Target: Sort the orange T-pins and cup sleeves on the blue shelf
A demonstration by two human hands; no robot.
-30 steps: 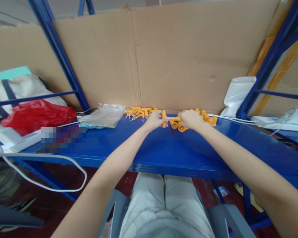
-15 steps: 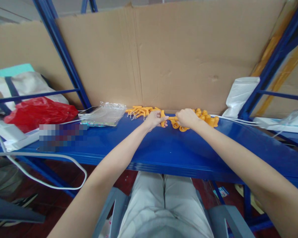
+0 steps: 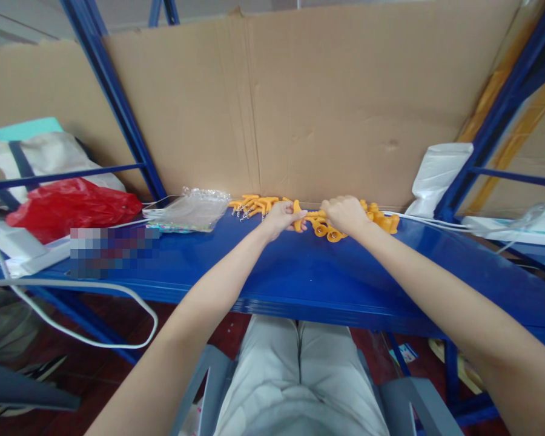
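Observation:
Both my hands meet at the back of the blue shelf (image 3: 300, 272), close to the cardboard wall. My left hand (image 3: 281, 217) is closed, pinching a small orange plastic piece (image 3: 297, 213) between thumb and fingers. My right hand (image 3: 344, 213) is closed on another orange piece (image 3: 315, 215) that reaches toward the left hand's piece. Loose orange pieces (image 3: 381, 219) lie in a heap just right of my right hand. Several orange pieces with small metal chains (image 3: 254, 205) lie in a row left of my left hand.
A stack of clear plastic bags (image 3: 191, 210) lies left of the orange row. A red bag (image 3: 68, 206), white cables (image 3: 72, 333) and white boxes sit at far left. A white bag (image 3: 438, 172) leans by the blue upright at right. A cardboard sheet (image 3: 327, 103) backs the shelf.
My hands parted slightly half a second ago and have come back together, shifting a little farther toward the cardboard. The view has tilted slightly.

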